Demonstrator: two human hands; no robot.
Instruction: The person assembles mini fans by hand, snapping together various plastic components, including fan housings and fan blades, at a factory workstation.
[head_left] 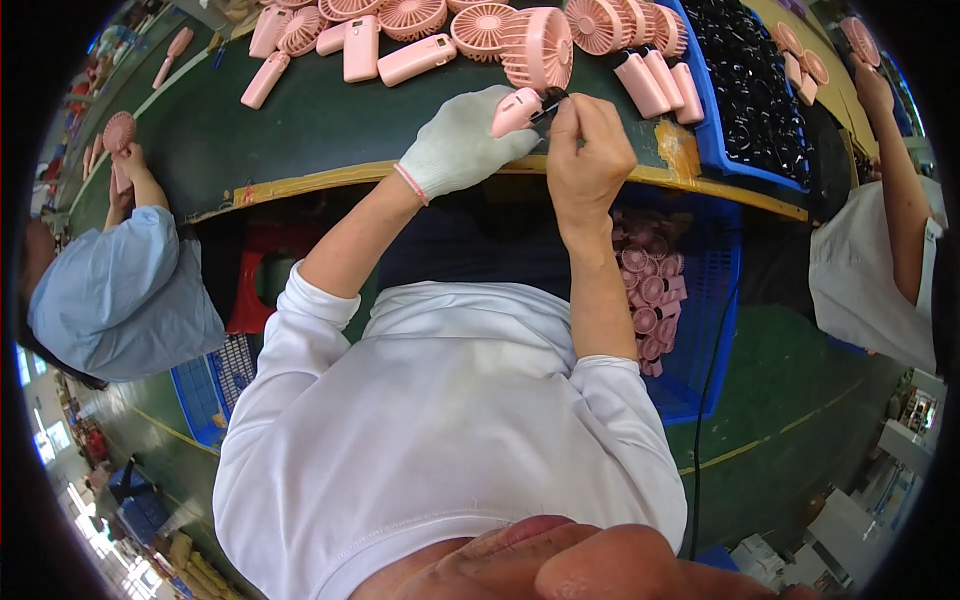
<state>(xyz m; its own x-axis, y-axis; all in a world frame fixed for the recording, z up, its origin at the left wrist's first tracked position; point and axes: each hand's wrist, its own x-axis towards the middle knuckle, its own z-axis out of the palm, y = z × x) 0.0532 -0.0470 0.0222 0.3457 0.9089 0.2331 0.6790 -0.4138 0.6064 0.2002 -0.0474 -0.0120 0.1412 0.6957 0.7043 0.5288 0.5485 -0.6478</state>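
Note:
My left hand [460, 140], in a white knit glove, is closed round the pink handle of a handheld fan [516, 111], its end turned toward me. A pink round fan head [538, 48] is directly beyond; whether it belongs to this handle I cannot tell. My bare right hand [590, 145] pinches a small black piece [551, 99], seemingly a strap or loop, right against the handle's end. Its exact shape is partly hidden by the fingertips. Both hands are over the front edge of the green-topped workbench [330, 130].
More pink handheld fans [410, 18] lie along the far side, and others [655, 85] to the right. A blue tray [712, 135] holds many black loops. Below the bench is a blue crate [690, 385] with pink parts. Co-workers sit left [120, 290] and right [870, 250].

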